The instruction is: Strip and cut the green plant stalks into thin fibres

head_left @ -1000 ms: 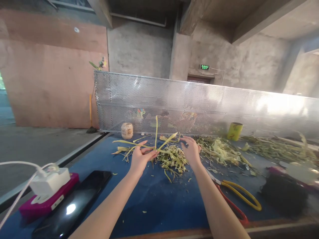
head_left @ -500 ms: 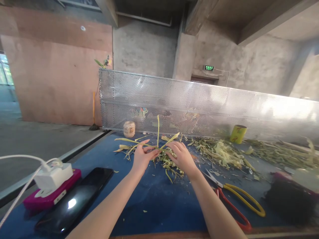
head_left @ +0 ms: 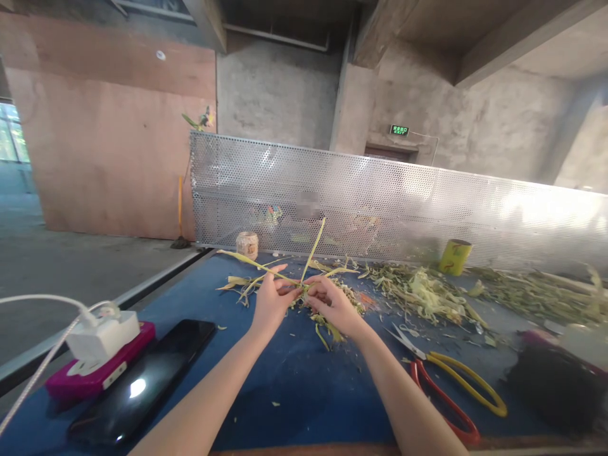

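Pale green plant strips (head_left: 315,248) meet between my two hands over the middle of the table. My left hand (head_left: 272,300) pinches them where they cross, with one long strip running out to the upper left. Close beside it, my right hand (head_left: 332,304) has its thumb and fingers closed on the same crossing. One strip stands up and leans right; another points right behind my right fingers. The exact crossing is partly covered by fingertips. Below and behind the hands lies a small heap of dry plant scraps (head_left: 327,329).
Scissors (head_left: 422,354) with red and yellow handles lie right of my right forearm. A black phone (head_left: 147,380) and a magenta power strip (head_left: 99,373) are at left. Behind stand a twine roll (head_left: 247,245), a yellow-green roll (head_left: 455,257), a leaf pile (head_left: 418,291) and a perforated metal panel (head_left: 399,209).
The upright strip has tilted to the right. My right hand has drawn slightly left and down, closer to my left hand, and the right-hand strip now lies flatter.
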Tool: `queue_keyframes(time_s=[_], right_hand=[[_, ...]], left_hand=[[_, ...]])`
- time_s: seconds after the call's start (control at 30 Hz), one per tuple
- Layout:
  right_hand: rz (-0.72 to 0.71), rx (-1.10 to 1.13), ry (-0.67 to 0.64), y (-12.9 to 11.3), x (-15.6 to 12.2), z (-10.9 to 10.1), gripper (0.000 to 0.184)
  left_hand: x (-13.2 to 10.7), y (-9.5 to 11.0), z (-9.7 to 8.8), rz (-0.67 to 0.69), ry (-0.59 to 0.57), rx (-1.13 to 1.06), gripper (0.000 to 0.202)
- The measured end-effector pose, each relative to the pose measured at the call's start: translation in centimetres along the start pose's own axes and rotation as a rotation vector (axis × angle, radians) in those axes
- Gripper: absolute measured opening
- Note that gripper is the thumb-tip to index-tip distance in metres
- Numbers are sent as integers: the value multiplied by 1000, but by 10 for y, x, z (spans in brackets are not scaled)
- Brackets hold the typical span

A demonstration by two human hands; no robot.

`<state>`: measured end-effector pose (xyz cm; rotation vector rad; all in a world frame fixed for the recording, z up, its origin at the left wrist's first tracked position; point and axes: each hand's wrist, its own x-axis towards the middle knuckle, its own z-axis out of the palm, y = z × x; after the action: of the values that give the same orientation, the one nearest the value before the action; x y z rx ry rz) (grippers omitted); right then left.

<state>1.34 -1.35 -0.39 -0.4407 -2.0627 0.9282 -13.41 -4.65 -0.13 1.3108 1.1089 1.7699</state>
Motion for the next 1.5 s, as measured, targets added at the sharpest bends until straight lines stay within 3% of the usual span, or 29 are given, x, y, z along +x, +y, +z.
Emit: queue_keyframes(time_s=[0.13,0.43,0.67,0.9,1.03,1.1,1.27,1.37,1.5], right_hand=[[52,209,43,-1,3,-2,24],[64,246,92,7,5,-2,39],[75,266,50,3,4,3,38],[217,299,324,19,12,1,30],[119,117,348,13,10,-7,20],[19,-40,330,6,7,-10,27],[-202,-616,80,-9,-3,-11,34],[-237,-847,-12,-11,-4,-8,40],[-221,-922,-15,-11,-3,-7,40]], left_hand=[[0,-4,-1,13,-16,35,62],[-1,-11,-2,61,-72,139,66],[-4,-8,2,54,-93,142,61],[-5,-5,4,50,-80,158,61],[-5,-8,5,-6,-125,117,61],[-4,-9,6,-21,-134,100,62],[-5,-11,5,0,-141,120,60],[-5,-15,4,17,-135,157,62],[-6,-19,7,20,-214,159,72]])
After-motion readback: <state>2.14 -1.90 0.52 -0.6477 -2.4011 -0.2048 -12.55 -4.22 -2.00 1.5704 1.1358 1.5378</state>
